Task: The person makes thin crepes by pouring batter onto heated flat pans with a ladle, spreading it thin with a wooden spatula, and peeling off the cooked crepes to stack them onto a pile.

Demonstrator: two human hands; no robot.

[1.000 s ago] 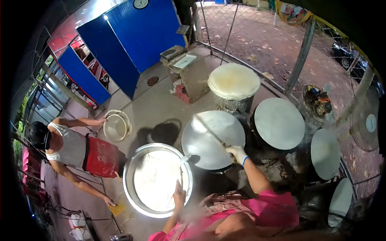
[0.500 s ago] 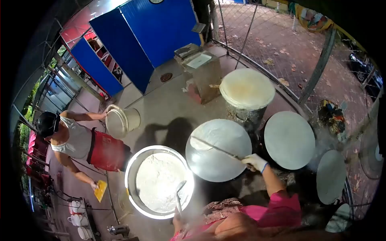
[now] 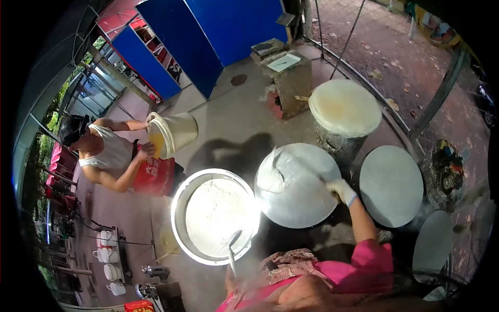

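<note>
My right hand (image 3: pixel 341 192), in a pale glove, is closed around a long thin spreading stick, smeared by motion at the edge of a round metal griddle (image 3: pixel 306 216). On the griddle's left side lies a folded-up patch of white batter (image 3: pixel 271 176). My left hand (image 3: pixel 231 282), partly hidden at the bottom, grips the pale handle of a ladle (image 3: pixel 232 257). The ladle's head rests over the large metal basin (image 3: pixel 175 221), which holds thick white batter (image 3: pixel 210 213).
Other round griddles (image 3: pixel 391 186) stand to the right, steaming. A stack of pale flat rounds (image 3: pixel 345 108) sits on a drum behind. At left, a co-worker (image 3: pixel 117 151) holds a white bucket (image 3: pixel 182 130) and a yellow scraper (image 3: pixel 156 141). White jugs (image 3: pixel 108 255) stand lower left.
My right hand has swept the stick across the griddle, and the batter has gathered at left. The co-worker has brought the yellow scraper up into the bucket's mouth. The view has shifted.
</note>
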